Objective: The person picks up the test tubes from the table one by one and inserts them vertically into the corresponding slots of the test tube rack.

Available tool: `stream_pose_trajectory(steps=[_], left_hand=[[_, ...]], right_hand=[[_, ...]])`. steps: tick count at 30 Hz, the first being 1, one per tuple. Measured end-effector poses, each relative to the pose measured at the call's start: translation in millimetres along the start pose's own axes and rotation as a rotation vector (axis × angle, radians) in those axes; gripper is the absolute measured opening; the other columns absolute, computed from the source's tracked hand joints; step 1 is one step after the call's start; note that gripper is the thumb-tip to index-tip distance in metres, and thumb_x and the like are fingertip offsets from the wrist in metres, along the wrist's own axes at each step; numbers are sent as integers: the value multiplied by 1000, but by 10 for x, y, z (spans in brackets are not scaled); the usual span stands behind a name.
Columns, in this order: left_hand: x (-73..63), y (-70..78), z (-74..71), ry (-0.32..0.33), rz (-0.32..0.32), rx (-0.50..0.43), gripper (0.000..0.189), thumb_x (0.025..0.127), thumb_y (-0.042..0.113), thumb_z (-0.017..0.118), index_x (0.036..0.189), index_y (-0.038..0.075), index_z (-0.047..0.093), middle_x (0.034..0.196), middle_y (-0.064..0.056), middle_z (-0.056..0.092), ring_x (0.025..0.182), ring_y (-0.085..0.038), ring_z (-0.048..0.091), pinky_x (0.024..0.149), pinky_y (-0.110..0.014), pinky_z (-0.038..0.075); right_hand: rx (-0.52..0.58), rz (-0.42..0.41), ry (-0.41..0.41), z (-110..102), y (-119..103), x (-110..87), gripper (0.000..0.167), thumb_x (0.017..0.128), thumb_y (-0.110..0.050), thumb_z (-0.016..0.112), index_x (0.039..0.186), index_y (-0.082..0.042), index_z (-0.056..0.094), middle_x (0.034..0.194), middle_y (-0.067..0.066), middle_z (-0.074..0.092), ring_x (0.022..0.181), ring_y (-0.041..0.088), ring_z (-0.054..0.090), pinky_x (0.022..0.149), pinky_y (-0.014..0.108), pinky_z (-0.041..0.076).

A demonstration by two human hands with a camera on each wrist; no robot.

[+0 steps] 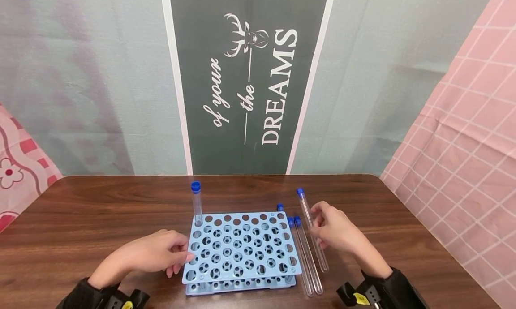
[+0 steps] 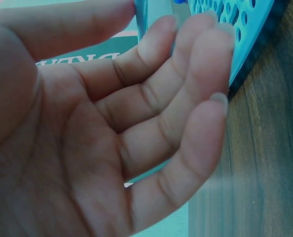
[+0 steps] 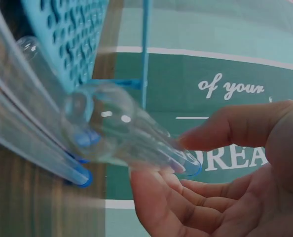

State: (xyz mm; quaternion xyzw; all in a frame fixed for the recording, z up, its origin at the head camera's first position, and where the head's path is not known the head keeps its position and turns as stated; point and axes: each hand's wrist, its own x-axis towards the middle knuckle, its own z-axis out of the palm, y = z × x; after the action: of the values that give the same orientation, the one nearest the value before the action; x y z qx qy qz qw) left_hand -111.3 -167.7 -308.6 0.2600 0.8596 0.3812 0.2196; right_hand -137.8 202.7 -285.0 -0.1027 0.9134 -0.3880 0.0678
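Note:
A light blue test tube rack point(image 1: 238, 244) with rows of round holes stands on the table. My left hand point(image 1: 155, 251) is at its left side, thumb on the edge of the top plate and bent fingers below it; the left wrist view shows the hand point(image 2: 122, 113) at that edge. One clear test tube point(image 1: 197, 206) with a blue cap stands in the rack's far left corner hole. Between thumb and fingers, my right hand point(image 1: 334, 226) pinches another blue-capped test tube point(image 1: 309, 215), slanted, its rounded bottom toward me; in the right wrist view this tube point(image 3: 122, 128) looks empty.
Two capped test tubes point(image 1: 308, 255) lie side by side along the rack's right side. Another blue cap point(image 1: 280, 207) shows behind the far right corner, its tube mostly hidden. Brown wooden table point(image 1: 101, 206) surrounds the rack, with a printed curtain point(image 1: 242, 156) behind.

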Motion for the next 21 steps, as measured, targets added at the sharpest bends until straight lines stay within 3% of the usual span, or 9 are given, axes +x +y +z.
stream_pose_trajectory(steps=[14,21], left_hand=[[1,-10,1,3,5,6,27,89,24,59,67,11,54,56,7,53,48,-9,52,44,-20,36],[-5,-9,6,3,7,6,26,89,23,59,67,11,54,56,7,53,48,-8,52,43,-20,35]], right_hand=[[26,-62,-39,-59,-66,-29,30,76,5,56,105,11,49,69,6,50,51,18,57,48,27,50],[66,-64,-58,-71,-68,-40,25,77,5,55,101,10,50,70,7,49,53,19,56,49,31,51]])
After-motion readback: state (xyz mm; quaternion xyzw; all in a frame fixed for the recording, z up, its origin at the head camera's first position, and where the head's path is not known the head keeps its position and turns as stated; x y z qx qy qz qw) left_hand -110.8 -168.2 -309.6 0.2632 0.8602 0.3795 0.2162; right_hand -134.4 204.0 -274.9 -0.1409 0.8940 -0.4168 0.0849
